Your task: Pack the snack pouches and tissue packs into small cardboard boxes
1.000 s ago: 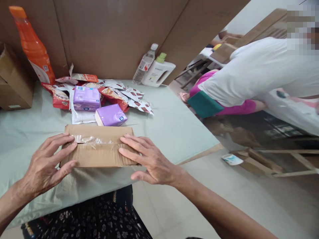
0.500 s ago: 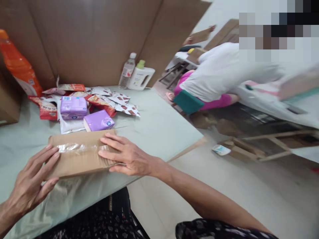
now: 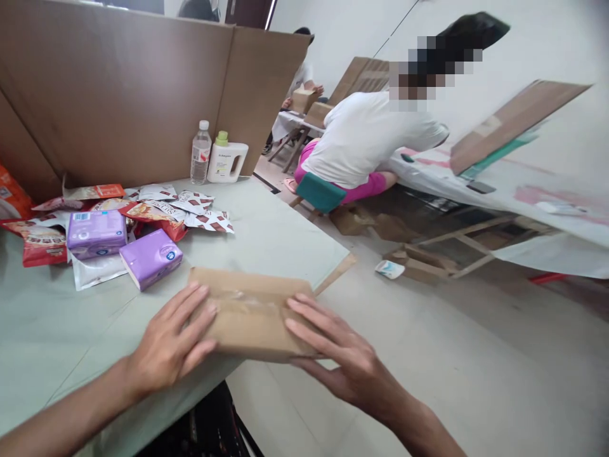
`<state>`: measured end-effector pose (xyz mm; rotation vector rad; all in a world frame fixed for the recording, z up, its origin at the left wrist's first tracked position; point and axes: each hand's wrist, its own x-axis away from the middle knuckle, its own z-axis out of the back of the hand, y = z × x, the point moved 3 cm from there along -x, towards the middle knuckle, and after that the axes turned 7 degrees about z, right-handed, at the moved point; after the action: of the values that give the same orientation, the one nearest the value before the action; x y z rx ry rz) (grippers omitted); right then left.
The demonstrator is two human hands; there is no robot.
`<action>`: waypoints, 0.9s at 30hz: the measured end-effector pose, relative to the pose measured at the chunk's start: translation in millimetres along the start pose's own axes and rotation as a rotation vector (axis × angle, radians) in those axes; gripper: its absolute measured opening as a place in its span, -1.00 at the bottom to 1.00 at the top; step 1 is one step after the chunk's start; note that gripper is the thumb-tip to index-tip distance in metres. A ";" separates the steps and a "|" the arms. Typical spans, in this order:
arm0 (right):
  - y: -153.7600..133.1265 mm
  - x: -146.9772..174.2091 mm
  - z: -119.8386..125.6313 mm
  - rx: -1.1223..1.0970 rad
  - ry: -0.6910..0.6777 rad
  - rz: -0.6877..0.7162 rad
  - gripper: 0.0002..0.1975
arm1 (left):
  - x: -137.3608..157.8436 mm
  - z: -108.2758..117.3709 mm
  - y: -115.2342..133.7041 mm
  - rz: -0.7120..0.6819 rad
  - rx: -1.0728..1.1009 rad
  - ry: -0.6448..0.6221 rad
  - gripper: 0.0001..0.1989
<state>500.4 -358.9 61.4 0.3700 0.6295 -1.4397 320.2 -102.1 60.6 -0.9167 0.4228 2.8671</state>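
Observation:
A closed cardboard box (image 3: pixel 252 333), with clear tape along its top, is held between my two hands over the table's right-hand front edge. My left hand (image 3: pixel 174 339) grips its left end, fingers on top and thumb low on the near side. Round the right end is my right hand (image 3: pixel 340 346), fingers on the top face and thumb beneath the near edge. Left of the box lie two purple tissue packs (image 3: pixel 151 259) among red and white snack packets (image 3: pixel 157 216). The underside of the box is hidden.
A water bottle (image 3: pixel 200 155) and a white jug with a green cap (image 3: pixel 228 158) stand by an upright cardboard panel (image 3: pixel 143 95). Rightward, a seated person (image 3: pixel 361 139) is at another table. An open carton (image 3: pixel 419 263) lies on the floor.
The box has shifted right, away from the purple packs to the table's edge, with both hands still on it. The view has turned right.

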 end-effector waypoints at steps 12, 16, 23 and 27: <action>243.1 -49.7 -29.7 0.308 0.079 -0.656 -0.59 | -29.3 -97.8 -6.5 0.110 -0.068 -0.213 -0.50; 300.3 -118.4 -67.9 0.254 0.120 -0.695 -0.59 | 79.7 -47.7 -9.9 0.226 -0.301 -0.150 -0.48; 309.8 -173.1 -92.0 0.203 0.107 -0.742 -0.54 | 162.7 -17.8 0.5 0.351 -0.404 -0.113 -0.48; 265.9 -162.2 -77.3 0.211 0.071 -0.663 -0.38 | 150.3 -11.8 19.2 0.439 -0.313 -0.162 -0.54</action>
<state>746.6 -153.1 62.8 0.3970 0.6942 -2.1451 200.9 -122.0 -31.6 -0.6886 0.1763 3.4523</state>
